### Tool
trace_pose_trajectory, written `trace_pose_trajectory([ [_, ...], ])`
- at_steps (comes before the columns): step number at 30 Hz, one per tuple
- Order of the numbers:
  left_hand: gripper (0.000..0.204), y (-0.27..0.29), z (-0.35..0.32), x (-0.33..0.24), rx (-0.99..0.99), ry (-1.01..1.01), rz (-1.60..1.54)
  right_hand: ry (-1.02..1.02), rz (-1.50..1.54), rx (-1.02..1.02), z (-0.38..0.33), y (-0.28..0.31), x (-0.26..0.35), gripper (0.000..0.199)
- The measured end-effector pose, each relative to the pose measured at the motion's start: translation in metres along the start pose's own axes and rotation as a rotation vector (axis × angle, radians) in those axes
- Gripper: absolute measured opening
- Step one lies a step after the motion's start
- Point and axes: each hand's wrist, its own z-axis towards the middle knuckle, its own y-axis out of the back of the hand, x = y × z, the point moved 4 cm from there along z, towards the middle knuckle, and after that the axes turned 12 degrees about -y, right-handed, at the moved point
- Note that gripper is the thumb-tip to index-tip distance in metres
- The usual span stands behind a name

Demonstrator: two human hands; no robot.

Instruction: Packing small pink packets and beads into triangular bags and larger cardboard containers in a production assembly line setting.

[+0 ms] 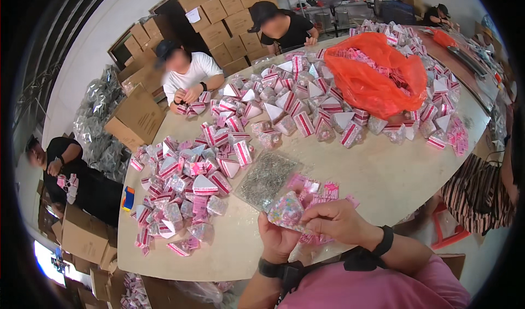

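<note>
Close to the table's near edge, a clear wedge-shaped packet point(285, 208) filled with small multicoloured bits is between my hands. My left hand point(278, 240) grips it from below and the left, thumb against its side. Fingers of my right hand point(342, 221) pinch together at the packet's right edge; whether they also hold something small is hidden. Pink printed cards point(330, 191) lie just beyond my right hand. Touching distance from the packet's far left side, a flat clear bag point(268, 179) holds many thin metal pieces.
Heaps of triangular packets with pink-and-white labels point(205, 186) cover the table's left and far side. An open red plastic bag point(377, 82) stands among them. People sit across the table point(383, 172) and at its left. Cardboard boxes point(136, 118) stand beyond the left edge.
</note>
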Motion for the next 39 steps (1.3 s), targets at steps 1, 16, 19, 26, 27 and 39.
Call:
trace_pose_trajectory([
  [1, 0.074, 0.007, -0.003, -0.001, -0.053, -0.011, -0.005, -0.002, 0.022, 0.027, 0.001, -0.002, 0.001, 0.014],
  [16, 0.077, -0.02, -0.023, -0.055, -0.147, -0.29, 0.388, 0.127, -0.278, 0.023, 0.026, -0.033, 0.027, 0.015],
  [19, 0.078, -0.03, -0.027, -0.065, -0.158, -0.413, 0.421, 0.2, -0.35, -0.009, 0.027, -0.044, 0.042, 0.016],
  [26, 0.076, -0.033, -0.035, -0.079, -0.229, -0.557, 0.448, 0.443, -0.555, -0.056, 0.031, -0.068, 0.059, 0.012],
  [27, 0.076, -0.033, -0.036, -0.08, -0.239, -0.567, 0.457, 0.449, -0.57, -0.054, 0.032, -0.07, 0.061, 0.012],
  [39, 0.079, -0.027, -0.04, -0.08, -0.238, -0.696, 0.638, 0.465, -0.64, -0.096, 0.036, -0.074, 0.059, 0.01],
])
